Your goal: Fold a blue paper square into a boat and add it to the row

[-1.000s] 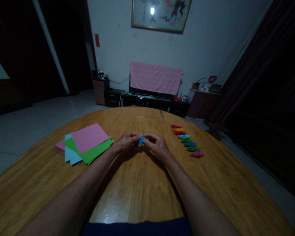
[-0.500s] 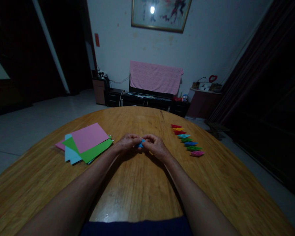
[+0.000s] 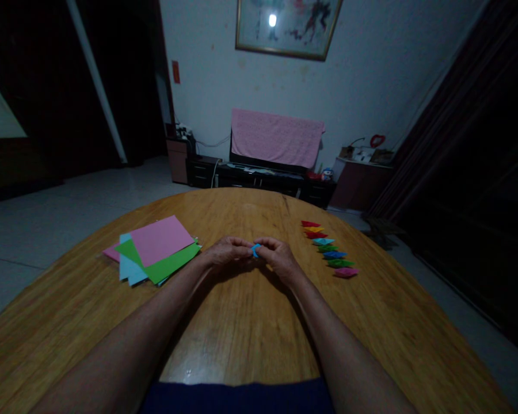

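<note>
A small piece of folded blue paper (image 3: 256, 249) is pinched between my two hands above the middle of the table. My left hand (image 3: 228, 252) grips its left side, with thumb and fingers pressed together. On the other side my right hand (image 3: 277, 256) is closed on it too. Fingers cover most of the paper, so its full shape is hidden. To the right stands a slanting row of small folded paper boats in several colours, among them a pink boat (image 3: 346, 273) nearest me and a red boat (image 3: 311, 224) farthest away.
Left of my hands lies a loose stack of paper: a pink sheet (image 3: 162, 240) on top, a green sheet (image 3: 172, 265) and light blue ones below. All this rests on a round wooden table (image 3: 224, 345). Beyond it, a pink cloth (image 3: 276, 138) covers a screen on a low cabinet.
Less of the blue paper shows now, and it sits slightly farther right between the fingertips. Both hands keep hold of it. The whole view has shifted a little.
</note>
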